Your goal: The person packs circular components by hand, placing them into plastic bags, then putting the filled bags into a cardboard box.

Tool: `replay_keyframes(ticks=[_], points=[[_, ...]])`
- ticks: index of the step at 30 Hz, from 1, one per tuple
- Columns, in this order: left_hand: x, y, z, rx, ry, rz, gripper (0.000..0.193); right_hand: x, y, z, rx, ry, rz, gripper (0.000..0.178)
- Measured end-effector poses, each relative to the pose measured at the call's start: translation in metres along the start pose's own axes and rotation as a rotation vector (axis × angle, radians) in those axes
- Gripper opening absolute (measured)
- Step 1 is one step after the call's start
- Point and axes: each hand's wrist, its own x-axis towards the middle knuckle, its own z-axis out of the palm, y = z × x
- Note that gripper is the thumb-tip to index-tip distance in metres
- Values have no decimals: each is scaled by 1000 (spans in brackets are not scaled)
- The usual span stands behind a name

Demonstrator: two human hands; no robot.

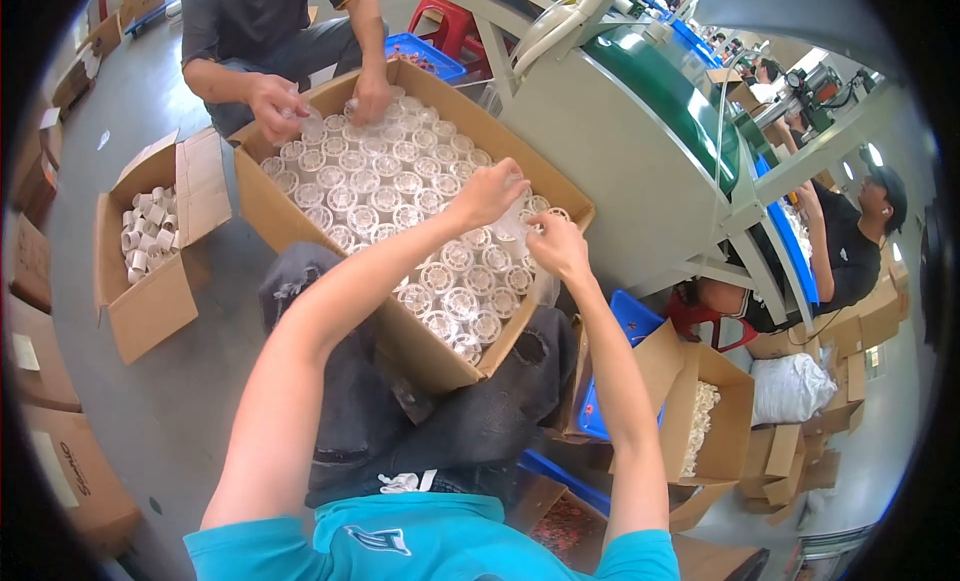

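As the left hand [488,193] and right hand [560,246] pinch translucent film [511,224], it spans between them. Clear round parts [407,217] lie below-left.

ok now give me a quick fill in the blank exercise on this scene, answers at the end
1. Under the left hand and right hand, the clear parts are ____ in outline (round or square).
2. In the picture, the small box of white parts stands to the ____ of the big box.
3. The curved belt on the machine is ____ in colour.

Missing words: round; left; green
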Motion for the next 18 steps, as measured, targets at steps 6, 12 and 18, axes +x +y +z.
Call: replay_keyframes(ticks=[6, 12, 18], points=[[-11, 3, -23, 493, -887, -19, 22, 16, 17, 39, -226, -124, -219, 33], [-64, -8, -6, 492, -1005, 29, 29, 21, 7, 36, -222, -58, -154, 22], [-62, -15, 5, 542, -1004, -74, 29, 17, 8, 43, -156, -129, -25, 23]])
